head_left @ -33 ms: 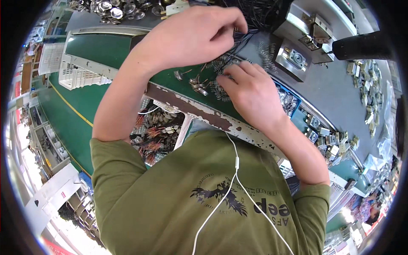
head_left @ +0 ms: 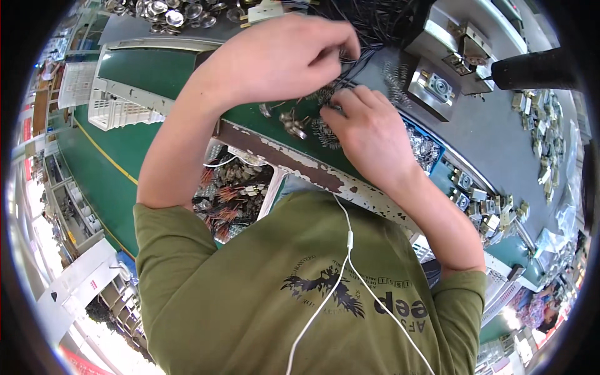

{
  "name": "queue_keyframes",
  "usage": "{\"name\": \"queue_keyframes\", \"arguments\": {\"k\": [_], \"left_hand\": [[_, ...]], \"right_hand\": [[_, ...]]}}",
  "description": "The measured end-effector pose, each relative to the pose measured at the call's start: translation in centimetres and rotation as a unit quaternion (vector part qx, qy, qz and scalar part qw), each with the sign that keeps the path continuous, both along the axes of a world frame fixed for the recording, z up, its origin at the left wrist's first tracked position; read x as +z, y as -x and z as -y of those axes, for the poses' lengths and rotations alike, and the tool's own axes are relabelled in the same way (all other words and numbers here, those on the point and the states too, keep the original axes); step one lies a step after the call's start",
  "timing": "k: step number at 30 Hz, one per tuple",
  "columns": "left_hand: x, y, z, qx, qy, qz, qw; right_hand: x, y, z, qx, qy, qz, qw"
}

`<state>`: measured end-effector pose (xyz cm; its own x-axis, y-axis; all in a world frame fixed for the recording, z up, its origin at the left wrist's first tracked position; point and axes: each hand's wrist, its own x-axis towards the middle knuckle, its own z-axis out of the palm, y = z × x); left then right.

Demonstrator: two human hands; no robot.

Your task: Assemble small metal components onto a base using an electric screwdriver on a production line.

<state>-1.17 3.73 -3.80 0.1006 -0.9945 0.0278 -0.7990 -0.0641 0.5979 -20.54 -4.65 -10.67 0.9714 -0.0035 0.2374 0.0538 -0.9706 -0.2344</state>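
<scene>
My left hand (head_left: 281, 59) reaches across the bench with fingers curled, its fingertips closed at a thin black wire (head_left: 357, 67) near the bundle of black wires (head_left: 381, 22). Lower and to the right, my right hand (head_left: 375, 134) has its thumb and fingers drawn together above a heap of small coil springs (head_left: 325, 134). Whatever sits between the right fingertips is hidden. Left of the springs lie a few small metal parts (head_left: 292, 124) with thin leads, on the green bench surface.
Right of my hands stand a metal fixture (head_left: 432, 87) and a black cylindrical handle (head_left: 531, 70). A blue tray (head_left: 427, 149) of small metal parts and several metal blocks (head_left: 484, 203) lie nearer. Shiny round caps (head_left: 175, 15) are piled far left. Below the chipped bench edge (head_left: 294, 162) sits a bin of wired parts (head_left: 234, 194).
The right hand has shifted very slightly, and its fingers sit a little closer together. The whole view has moved a touch. Otherwise the hands stay in place.
</scene>
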Motion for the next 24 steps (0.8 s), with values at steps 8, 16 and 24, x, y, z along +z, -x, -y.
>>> {"name": "queue_keyframes", "arguments": {"k": [8, 16, 24], "left_hand": [[0.8, -0.3, -3.9, -0.082, -0.163, 0.058, 0.981], [0.8, -0.9, -4.4, -0.098, -0.177, 0.083, 0.976], [-1.5, 3.2, 3.1, -0.071, 0.097, 0.074, 0.990]], "right_hand": [[-0.8, -1.8, -0.2, 0.005, 0.043, 0.000, 0.999], [3.5, 3.2, 2.9, 0.028, -0.178, 0.048, 0.983], [8.9, 8.5, 6.0, -0.266, -0.298, -0.062, 0.915]]}}
